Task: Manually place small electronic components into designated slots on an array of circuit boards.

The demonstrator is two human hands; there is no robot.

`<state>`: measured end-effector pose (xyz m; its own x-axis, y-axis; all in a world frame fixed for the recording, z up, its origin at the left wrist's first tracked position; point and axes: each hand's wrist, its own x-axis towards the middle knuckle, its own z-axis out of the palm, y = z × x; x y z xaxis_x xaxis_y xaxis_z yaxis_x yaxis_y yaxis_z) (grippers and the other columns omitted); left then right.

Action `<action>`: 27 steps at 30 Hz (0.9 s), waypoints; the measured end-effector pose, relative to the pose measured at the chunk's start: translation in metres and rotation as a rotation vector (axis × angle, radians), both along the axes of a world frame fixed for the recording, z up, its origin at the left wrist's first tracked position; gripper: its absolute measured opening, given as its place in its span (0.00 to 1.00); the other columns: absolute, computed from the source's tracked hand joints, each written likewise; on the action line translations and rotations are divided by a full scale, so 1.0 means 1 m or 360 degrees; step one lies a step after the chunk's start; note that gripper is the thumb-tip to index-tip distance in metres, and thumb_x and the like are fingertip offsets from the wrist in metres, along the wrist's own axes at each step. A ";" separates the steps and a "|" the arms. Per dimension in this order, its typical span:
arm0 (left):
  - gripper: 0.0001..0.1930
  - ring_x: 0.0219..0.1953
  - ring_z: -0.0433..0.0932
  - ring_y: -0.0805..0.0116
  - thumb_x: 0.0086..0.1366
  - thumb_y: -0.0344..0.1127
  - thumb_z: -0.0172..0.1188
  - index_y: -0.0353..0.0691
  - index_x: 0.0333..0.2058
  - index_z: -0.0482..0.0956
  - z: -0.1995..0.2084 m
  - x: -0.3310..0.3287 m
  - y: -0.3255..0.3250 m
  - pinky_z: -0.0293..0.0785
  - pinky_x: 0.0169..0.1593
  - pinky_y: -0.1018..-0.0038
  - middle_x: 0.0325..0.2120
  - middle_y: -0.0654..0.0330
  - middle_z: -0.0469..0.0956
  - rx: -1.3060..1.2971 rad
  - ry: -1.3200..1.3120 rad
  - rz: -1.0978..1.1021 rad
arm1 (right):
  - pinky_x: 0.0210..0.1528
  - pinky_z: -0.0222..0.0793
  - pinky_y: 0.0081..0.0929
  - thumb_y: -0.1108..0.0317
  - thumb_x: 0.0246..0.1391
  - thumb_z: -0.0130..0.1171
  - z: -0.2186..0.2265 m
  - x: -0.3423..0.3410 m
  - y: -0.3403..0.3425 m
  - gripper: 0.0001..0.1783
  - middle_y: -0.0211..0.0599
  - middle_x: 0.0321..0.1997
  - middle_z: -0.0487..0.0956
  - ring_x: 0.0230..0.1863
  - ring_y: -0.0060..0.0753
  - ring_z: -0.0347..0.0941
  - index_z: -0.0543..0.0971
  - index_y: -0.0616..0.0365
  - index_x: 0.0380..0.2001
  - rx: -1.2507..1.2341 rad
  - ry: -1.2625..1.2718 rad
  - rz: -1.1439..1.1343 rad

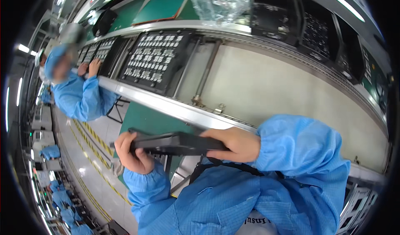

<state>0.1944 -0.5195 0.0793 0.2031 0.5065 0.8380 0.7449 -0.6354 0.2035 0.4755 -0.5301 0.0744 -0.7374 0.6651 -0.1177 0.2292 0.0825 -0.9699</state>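
A flat black piece, maybe a tray or fixture plate [179, 142], is held up in front of my body and seen nearly edge-on. My left hand [134, 153] is closed round its left end, with the fingers over the edge. At the other end, my right hand [236, 145] pinches it between thumb and fingers. The top face is hardly visible, so I cannot tell what it carries. Beneath it, a green work surface [152, 119] juts out from the line's metal rail [166, 103].
Beyond the rail runs a conveyor [258, 76] with a black tray [154, 57] of small silver parts at left. More black trays [275, 16] stand along the far side, beside a clear plastic bag [218, 3]. A co-worker in blue [79, 95] reaches over the line at left.
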 end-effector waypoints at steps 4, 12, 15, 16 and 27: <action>0.31 0.48 0.71 0.54 0.62 0.44 0.56 0.26 0.56 0.62 0.027 0.080 0.041 0.65 0.54 0.64 0.46 0.44 0.70 -0.0457 -0.0301 -0.0721 | 0.33 0.70 0.34 0.56 0.56 0.57 -0.021 0.039 -0.059 0.20 0.47 0.27 0.77 0.29 0.44 0.76 0.73 0.61 0.45 0.0590 0.0326 -0.1364; 0.41 0.69 0.44 0.58 0.67 0.57 0.44 0.37 0.67 0.40 -0.032 0.158 0.112 0.36 0.69 0.64 0.67 0.52 0.44 -0.1589 -0.0674 -0.1278 | 0.24 0.77 0.24 0.55 0.62 0.48 -0.023 0.192 -0.138 0.20 0.39 0.37 0.78 0.26 0.33 0.78 0.73 0.64 0.44 -0.0628 0.0936 -0.2384; 0.32 0.66 0.54 0.59 0.71 0.54 0.38 0.36 0.64 0.50 -0.058 0.213 0.070 0.45 0.68 0.63 0.64 0.53 0.53 -0.2793 -0.1146 -0.1373 | 0.22 0.77 0.23 0.53 0.61 0.49 -0.034 0.225 -0.151 0.21 0.38 0.35 0.79 0.25 0.32 0.78 0.74 0.63 0.43 -0.0828 0.0958 -0.2522; 0.29 0.64 0.58 0.60 0.72 0.51 0.37 0.37 0.64 0.52 -0.063 0.226 0.065 0.51 0.66 0.64 0.63 0.53 0.58 -0.3127 -0.1258 -0.1665 | 0.21 0.76 0.22 0.51 0.60 0.50 -0.039 0.235 -0.151 0.22 0.40 0.34 0.80 0.23 0.32 0.78 0.75 0.61 0.42 -0.0888 0.0950 -0.2562; 0.23 0.52 0.72 0.61 0.73 0.46 0.34 0.36 0.56 0.64 -0.086 0.324 0.131 0.67 0.56 0.66 0.52 0.53 0.72 -0.3416 -0.1129 -0.1414 | 0.27 0.80 0.24 0.47 0.60 0.48 -0.075 0.312 -0.120 0.26 0.45 0.38 0.80 0.29 0.38 0.80 0.74 0.60 0.44 -0.1087 0.0915 -0.2644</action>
